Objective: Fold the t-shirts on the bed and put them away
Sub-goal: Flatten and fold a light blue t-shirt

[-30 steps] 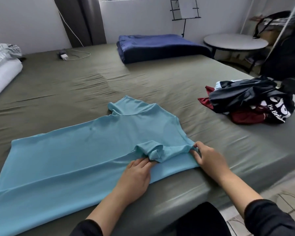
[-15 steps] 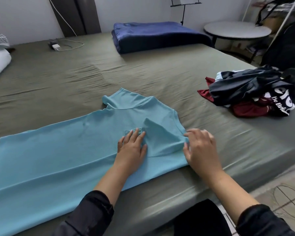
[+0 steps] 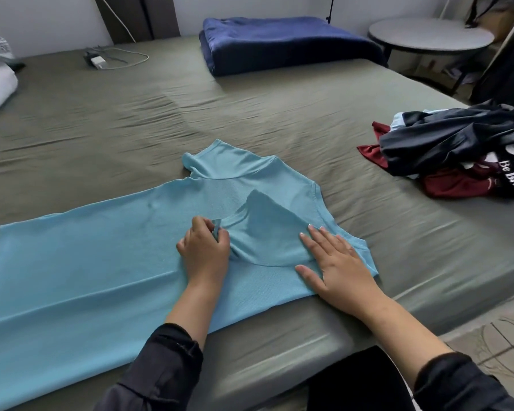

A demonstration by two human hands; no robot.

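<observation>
While the sleeve is being tucked in: both hands work on the one light blue shirt at the near edge of the bed.
Left hand [image 3: 204,250]: fingers curled, pinching the hem of the short sleeve [image 3: 264,229] that is turned back over the chest.
Right hand [image 3: 337,266]: fingers straight and spread, palm pressing flat on the shoulder end of the shirt, just beside the folded sleeve; the two hands are apart, with the sleeve between them.
Blue shirt [image 3: 101,262]: lies spread flat across the bed [image 3: 250,120], collar toward the far side, body running off to the left.
Step in hand: the first fold of this shirt, it seems; the sleeve is in, but the body is not yet folded.
Next move, as a guess: let go of the hem, smooth the sleeve flat, then bring the long body over in halves, keeping the edges square.
Pile of clothes [image 3: 457,152]: dark and maroon shirts heaped at the right, well apart, not yet folded.
Folded navy blanket [image 3: 285,40]: at the far side of the bed.
Round table [image 3: 428,37]: beyond the bed, on the right.
</observation>
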